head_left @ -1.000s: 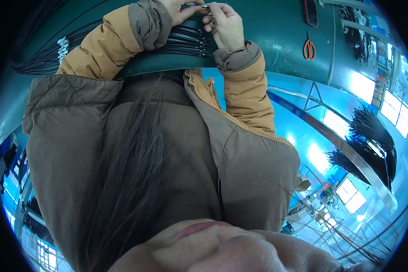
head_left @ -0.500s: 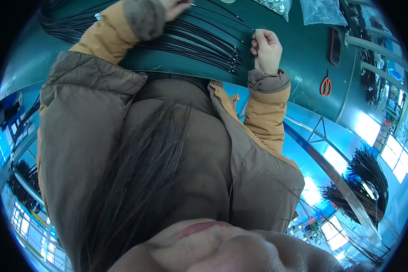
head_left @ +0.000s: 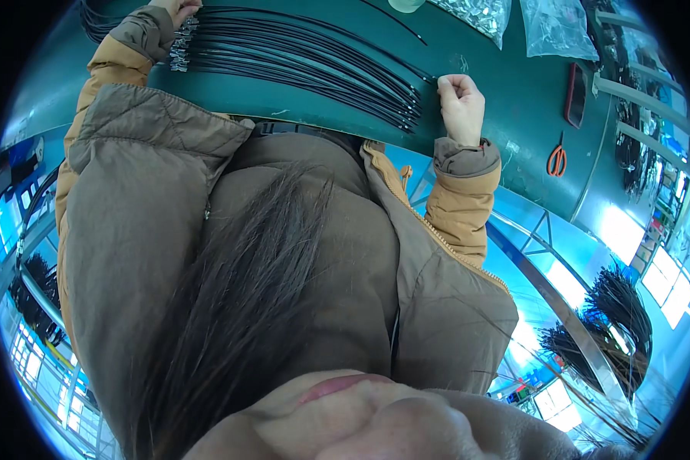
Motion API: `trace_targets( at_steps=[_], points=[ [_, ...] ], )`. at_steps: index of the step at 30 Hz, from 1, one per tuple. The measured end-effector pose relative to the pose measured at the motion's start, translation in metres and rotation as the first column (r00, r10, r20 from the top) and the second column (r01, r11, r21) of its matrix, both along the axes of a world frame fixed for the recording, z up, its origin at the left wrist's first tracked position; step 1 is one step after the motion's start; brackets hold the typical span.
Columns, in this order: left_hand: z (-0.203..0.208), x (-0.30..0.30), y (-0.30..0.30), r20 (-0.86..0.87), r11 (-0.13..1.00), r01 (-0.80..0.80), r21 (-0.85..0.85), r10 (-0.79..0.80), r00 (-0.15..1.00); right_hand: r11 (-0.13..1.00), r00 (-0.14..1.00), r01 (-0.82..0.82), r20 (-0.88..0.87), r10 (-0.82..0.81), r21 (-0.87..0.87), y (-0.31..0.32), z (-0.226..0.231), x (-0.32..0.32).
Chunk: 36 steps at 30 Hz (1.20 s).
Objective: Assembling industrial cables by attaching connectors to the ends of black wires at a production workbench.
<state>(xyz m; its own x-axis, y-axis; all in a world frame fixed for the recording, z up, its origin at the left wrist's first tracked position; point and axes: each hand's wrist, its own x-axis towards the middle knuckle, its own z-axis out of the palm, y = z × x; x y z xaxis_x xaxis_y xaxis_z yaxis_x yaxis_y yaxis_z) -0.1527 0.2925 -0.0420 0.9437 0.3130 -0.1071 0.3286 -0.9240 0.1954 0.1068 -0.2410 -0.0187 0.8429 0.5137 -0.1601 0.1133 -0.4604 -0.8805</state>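
A row of thin black cables (head_left: pixel 303 67) lies side by side across the green table, with small metal fittings (head_left: pixel 180 52) at the left ends and pale tips at the right ends. My left hand (head_left: pixel 179 9) is closed in a pinch at the left end of the row's far side, partly cut off by the picture's upper edge. It appears to hold the far cable's end. My right hand (head_left: pixel 462 107) has its thumb and fingers pinched at that cable's right tip. The cable runs between both hands along the row's far edge. Another black cable (head_left: pixel 395 21) lies apart, farther back.
Orange-handled pliers (head_left: pixel 557 159) and a dark red-edged flat object (head_left: pixel 575 96) lie at the right. Clear bags (head_left: pixel 479 17) of small metal parts stand behind. Bundles of black cables (head_left: pixel 602 330) hang on metal frames beyond the table.
My left hand has moved far left to the row's left end, uncovering the metal fittings. My right hand is slightly farther right and nearer, still pinching the cable's tip. The view has shifted a little.
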Motion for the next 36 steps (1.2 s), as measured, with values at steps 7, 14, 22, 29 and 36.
trace_targets(
  at_steps=[7, 14, 22, 29, 36],
  points=[
    [-0.042, -0.042, 0.056, -0.105, 0.974, 0.158, 0.163, -0.142, 0.984, 0.993, 0.973, -0.114, -0.204, 0.107, -0.021, -0.004, 0.007, 0.000],
    [0.059, 0.118, -0.185, 0.193, 0.914, 0.406, -0.010, -0.397, 0.897, 0.805, 0.681, 0.357, -0.722, 0.122, 0.474, 0.000, 0.013, 0.009],
    [0.029, 0.199, -0.261, 0.142, 0.806, 0.554, 0.210, -0.585, 0.798, 0.746, 0.622, 0.420, -0.762, 0.178, 0.517, 0.010, 0.007, 0.003],
    [0.046, 0.172, -0.262, 0.552, 0.815, 0.555, -0.165, -0.390, 0.737, 0.765, 0.752, 0.274, -0.625, 0.207, 0.582, 0.027, 0.011, -0.003],
    [0.038, 0.170, -0.263, 0.489, 0.825, 0.484, -0.290, -0.307, 0.817, 0.801, 0.817, 0.134, -0.523, 0.244, 0.584, 0.044, 0.009, -0.007]
  ],
)
